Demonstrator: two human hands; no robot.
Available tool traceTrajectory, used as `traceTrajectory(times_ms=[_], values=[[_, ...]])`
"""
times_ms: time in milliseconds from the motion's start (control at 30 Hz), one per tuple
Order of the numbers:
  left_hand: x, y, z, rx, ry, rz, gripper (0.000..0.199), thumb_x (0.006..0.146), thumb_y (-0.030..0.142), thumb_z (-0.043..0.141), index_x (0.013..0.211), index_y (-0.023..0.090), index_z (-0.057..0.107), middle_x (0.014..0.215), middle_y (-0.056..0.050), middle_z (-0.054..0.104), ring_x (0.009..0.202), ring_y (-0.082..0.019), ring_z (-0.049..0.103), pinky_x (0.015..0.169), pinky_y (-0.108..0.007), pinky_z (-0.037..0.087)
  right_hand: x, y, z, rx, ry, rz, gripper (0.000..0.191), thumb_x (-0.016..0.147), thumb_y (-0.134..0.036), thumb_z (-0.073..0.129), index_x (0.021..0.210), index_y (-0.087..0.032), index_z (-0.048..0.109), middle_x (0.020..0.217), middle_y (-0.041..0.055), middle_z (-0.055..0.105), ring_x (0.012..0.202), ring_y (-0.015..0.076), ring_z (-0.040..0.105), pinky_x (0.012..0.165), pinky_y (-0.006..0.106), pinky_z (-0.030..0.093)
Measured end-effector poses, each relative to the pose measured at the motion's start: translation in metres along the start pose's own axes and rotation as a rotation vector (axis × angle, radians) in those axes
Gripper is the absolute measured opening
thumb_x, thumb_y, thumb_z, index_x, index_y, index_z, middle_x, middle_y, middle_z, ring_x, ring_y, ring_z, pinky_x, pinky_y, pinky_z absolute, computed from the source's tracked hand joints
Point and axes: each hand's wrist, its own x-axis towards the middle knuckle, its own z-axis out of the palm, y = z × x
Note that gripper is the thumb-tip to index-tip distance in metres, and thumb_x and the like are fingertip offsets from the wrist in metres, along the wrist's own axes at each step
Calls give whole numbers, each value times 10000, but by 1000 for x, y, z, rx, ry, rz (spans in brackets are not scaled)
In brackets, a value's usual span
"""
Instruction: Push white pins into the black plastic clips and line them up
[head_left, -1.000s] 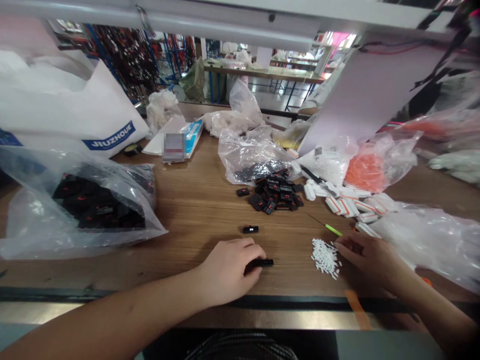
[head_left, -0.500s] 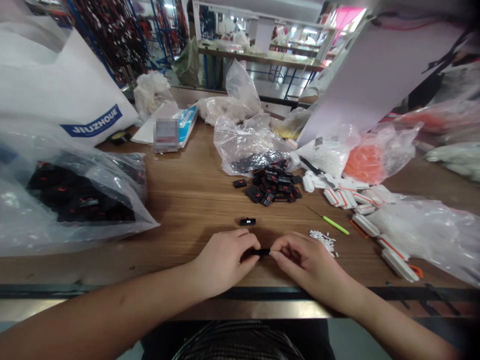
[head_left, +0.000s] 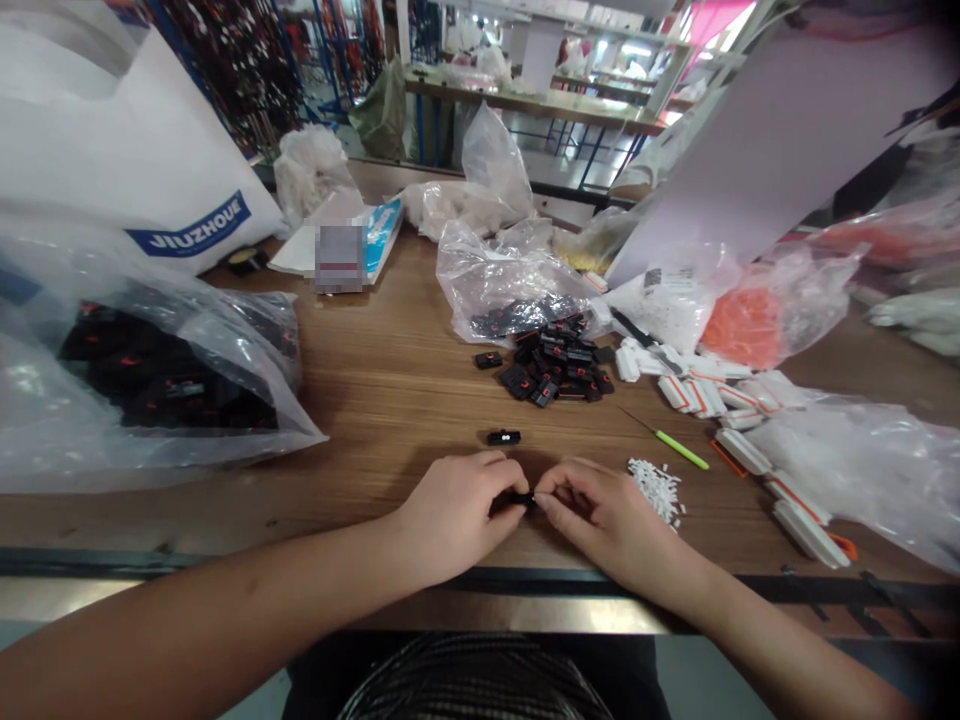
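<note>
My left hand [head_left: 459, 512] is closed in a pinch around a small black connector housing [head_left: 522, 499], most of it hidden by the fingers. My right hand [head_left: 604, 512] has thumb and forefinger pressed together at the housing's right end; whatever tiny piece lies between them is too small to make out. Just beyond the left fingers lies another black connector housing [head_left: 504, 437], with two white dots on its near side. Right of my right hand is a heap of tiny white plugs [head_left: 654, 485]. A pick with a lime-green handle [head_left: 682, 450] rests behind that heap.
Black housings with red parts [head_left: 559, 358] are piled mid-table before a clear bag [head_left: 495, 260]. White connectors with orange seals [head_left: 697, 395] lie at right, near bags of orange [head_left: 742, 325] and white parts. A large clear bag of black parts [head_left: 180, 375] fills the left.
My right fingertips have come slightly closer to my left hand, and less of the black housing shows between them. The whole view has shifted a little.
</note>
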Motion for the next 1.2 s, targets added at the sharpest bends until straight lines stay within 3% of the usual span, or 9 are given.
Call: traceTrajectory(times_ms=[333, 1200], values=[[0, -2, 0, 16, -12, 2, 96, 831, 143, 674, 908, 200, 671, 778, 29, 591, 641, -125, 532, 588, -258, 369, 2, -2, -1, -138, 7, -93, 101, 931, -237, 559, 889, -208, 646, 738, -15, 610, 641, 120, 543, 603, 256, 372], [0, 0, -2, 17, -17, -14, 96, 819, 136, 679, 894, 196, 678, 771, 26, 598, 631, -121, 542, 588, -255, 381, 2, -5, -3, -87, -79, -8, 106, 932, -240, 550, 876, -211, 635, 738, -20, 620, 638, 115, 548, 606, 255, 391]])
